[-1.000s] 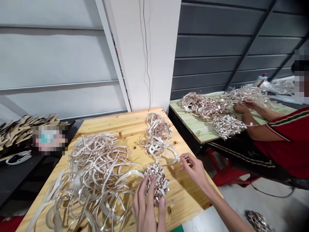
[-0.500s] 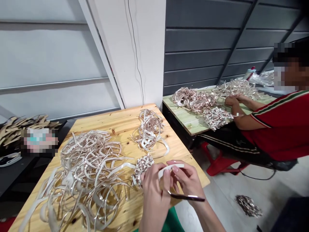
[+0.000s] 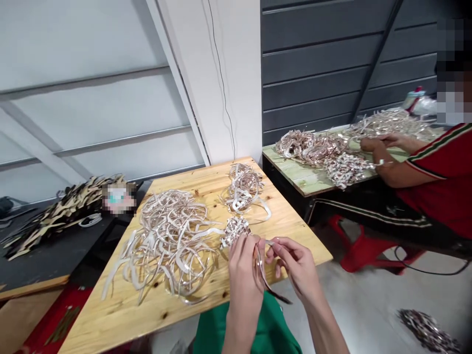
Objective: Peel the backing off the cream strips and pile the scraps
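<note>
A narrow shiny strip (image 3: 262,273), metallic on the side facing me, curves down between my two hands in front of the table edge. My left hand (image 3: 243,268) is closed around it, and its free dark end dangles below. The fingertips of my right hand (image 3: 297,263) pinch a pale end of the strip close to the left fingers. Just beyond the left hand sits a heap of small cut pieces (image 3: 236,230), silvery brown and white. To its left a large tangle of long white and metallic strips (image 3: 173,231) covers much of the wooden table (image 3: 191,319).
A smaller strip tangle (image 3: 245,184) lies at the table's far end. On the right, a co-worker in a red shirt (image 3: 438,196) handles strips at a green-topped table (image 3: 308,182). A red stool (image 3: 354,246) and scrap pile (image 3: 429,329) are on the floor; brown and black offcuts (image 3: 70,211) lie left.
The view has shifted, so the table sits farther right. The strip's white side was turned up between both hands; now it hangs edge-down, with its metallic side showing.
</note>
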A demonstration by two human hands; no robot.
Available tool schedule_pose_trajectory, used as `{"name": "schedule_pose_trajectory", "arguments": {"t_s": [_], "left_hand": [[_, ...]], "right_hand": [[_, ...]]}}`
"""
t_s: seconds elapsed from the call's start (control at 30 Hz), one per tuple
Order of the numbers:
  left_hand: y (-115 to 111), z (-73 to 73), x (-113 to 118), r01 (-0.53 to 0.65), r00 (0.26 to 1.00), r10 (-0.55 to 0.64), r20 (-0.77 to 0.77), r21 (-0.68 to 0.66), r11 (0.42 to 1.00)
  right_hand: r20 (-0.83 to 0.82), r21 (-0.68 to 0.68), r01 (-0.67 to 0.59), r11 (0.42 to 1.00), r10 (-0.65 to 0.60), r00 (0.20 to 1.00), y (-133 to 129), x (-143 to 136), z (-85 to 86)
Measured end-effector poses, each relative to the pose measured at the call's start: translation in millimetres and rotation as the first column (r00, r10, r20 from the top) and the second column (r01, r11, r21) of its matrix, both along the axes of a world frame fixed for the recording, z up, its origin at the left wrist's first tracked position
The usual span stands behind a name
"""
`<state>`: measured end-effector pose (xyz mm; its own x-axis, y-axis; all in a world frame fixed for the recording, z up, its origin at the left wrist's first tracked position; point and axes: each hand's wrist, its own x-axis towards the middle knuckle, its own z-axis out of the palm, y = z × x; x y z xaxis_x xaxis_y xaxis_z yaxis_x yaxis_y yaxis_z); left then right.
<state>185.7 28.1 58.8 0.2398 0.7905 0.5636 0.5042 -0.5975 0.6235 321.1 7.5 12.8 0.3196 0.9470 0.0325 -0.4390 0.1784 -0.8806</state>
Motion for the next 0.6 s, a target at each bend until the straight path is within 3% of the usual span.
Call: {"name": "schedule_pose_trajectory", "arguments": {"t_s": [0.27,0.47,0.6], "left_hand": [[-20,-20.4,-16,0.144,0.969,-0.116,0.217,-0.118,0.983],[-20,-33.8,-31,0.128,0.89,-0.079,0.448,-0.081,0.988],[-22,-36.9,-39,0.097,0.857,-0.035,0.514,-0.094,0.991]], "right_hand": [[-0.066,-0.006,0.138,0.99,-0.138,0.988,-11,-32,-11.3],[-0.094,0.017,0.175,0.984,-0.172,0.981,-15,-65,-5.0],[-0.097,0.033,0.117,0.993,-0.113,0.989,-18,-74,2.3]]}}
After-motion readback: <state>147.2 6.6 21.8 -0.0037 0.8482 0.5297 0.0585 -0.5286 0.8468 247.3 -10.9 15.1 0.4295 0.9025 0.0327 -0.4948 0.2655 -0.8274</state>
